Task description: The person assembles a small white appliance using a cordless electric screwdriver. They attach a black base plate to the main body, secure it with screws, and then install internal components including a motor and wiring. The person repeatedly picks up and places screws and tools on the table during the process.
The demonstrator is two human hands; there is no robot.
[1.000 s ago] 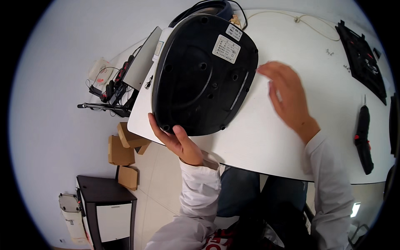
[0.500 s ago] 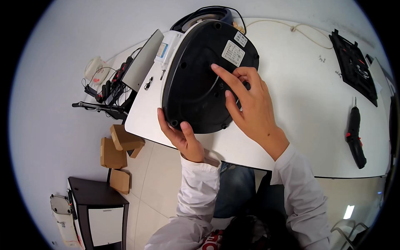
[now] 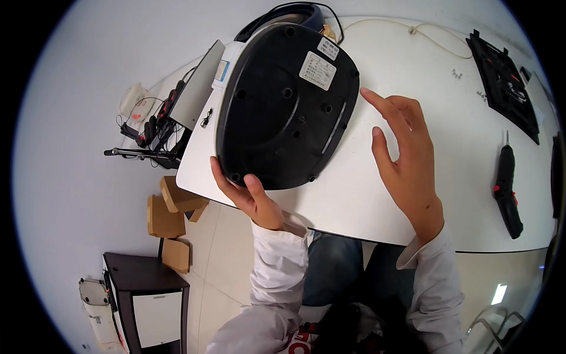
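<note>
A white appliance with a black, rounded underside (image 3: 259, 135) is tipped up on the white table, its base facing me. Its base has screw holes, a curved groove, a narrow slot and two pale labels (image 3: 317, 71). My left hand (image 3: 259, 203) grips its lower left edge, thumb on the black face and fingers around the rim. Off the base's right side, my right hand (image 3: 410, 159) hangs in the air with fingers apart, holding nothing. A black electric screwdriver (image 3: 505, 192) with red parts lies farther right on the table.
Small screws (image 3: 456, 74) lie at the far right in two groups, by an open black tool case (image 3: 504, 82). Behind the appliance is a dark blue ring-shaped part (image 3: 306, 15). A grey panel (image 3: 203, 82) stands left; cardboard boxes (image 3: 165, 215) and a dark cabinet (image 3: 135, 271) are below.
My right hand has drawn away from the base to the right, uncovering holes and the slot. The appliance has shifted slightly left, still in my left hand.
</note>
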